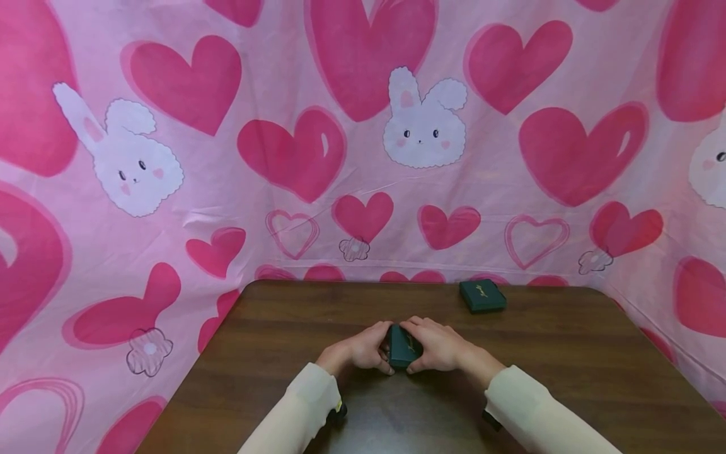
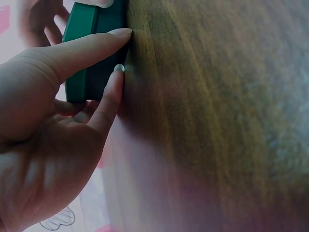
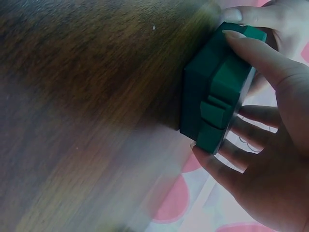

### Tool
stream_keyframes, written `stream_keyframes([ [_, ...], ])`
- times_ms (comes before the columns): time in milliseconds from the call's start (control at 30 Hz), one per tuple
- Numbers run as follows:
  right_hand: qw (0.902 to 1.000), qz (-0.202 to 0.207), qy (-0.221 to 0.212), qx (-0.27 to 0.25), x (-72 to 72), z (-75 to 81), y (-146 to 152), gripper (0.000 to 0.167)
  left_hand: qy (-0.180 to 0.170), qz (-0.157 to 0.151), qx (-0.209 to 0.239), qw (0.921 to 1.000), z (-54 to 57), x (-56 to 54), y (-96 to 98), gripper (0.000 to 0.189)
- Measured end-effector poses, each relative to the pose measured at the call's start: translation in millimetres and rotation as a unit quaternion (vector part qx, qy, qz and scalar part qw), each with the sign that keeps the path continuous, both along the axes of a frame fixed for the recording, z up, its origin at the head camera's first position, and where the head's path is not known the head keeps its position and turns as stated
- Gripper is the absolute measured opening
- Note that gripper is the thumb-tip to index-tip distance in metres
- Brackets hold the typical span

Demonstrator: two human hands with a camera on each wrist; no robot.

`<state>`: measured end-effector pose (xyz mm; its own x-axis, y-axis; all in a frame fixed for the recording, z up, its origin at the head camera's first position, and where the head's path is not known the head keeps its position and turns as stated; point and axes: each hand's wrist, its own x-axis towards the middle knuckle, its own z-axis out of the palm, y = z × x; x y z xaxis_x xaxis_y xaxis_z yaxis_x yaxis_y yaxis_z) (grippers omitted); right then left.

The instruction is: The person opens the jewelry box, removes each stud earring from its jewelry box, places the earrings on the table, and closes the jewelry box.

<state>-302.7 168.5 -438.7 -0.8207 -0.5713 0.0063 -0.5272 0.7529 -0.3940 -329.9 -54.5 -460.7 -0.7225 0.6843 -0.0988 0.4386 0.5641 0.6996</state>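
A small dark green box (image 1: 401, 350) with gold script on its top sits on the table, between both hands. My left hand (image 1: 367, 347) grips its left side, thumb at the near edge and fingers around the far side. From the right, my right hand (image 1: 435, 345) holds the same box, partly covering the gold script. In the right wrist view, the box (image 3: 197, 99) looks closed, with a raised band-like piece on the lid's side. The left wrist view shows the left thumb lying along the box (image 2: 77, 26); its far fingers are partly hidden.
A second dark green box (image 1: 482, 296) with gold script stands near the table's back edge, right of centre. The brown wooden table (image 1: 272, 340) is bordered by a pink cloth (image 1: 363, 176) printed with hearts and rabbits.
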Motion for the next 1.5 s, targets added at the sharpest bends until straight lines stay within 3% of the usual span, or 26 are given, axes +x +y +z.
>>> stream_keyframes([
  [967, 0.9999, -0.011, 0.009, -0.002, 1.1, 1.7, -1.2, 0.084, 0.011, 0.014, -0.002, 0.9998, -2.1, 0.7, -0.3, 0.079],
  [1500, 0.9998, -0.016, 0.008, -0.006, 1.1, 4.4, 1.9, 0.086, 0.001, 0.011, 0.007, 0.9999, -2.3, 2.2, -0.1, 0.078],
])
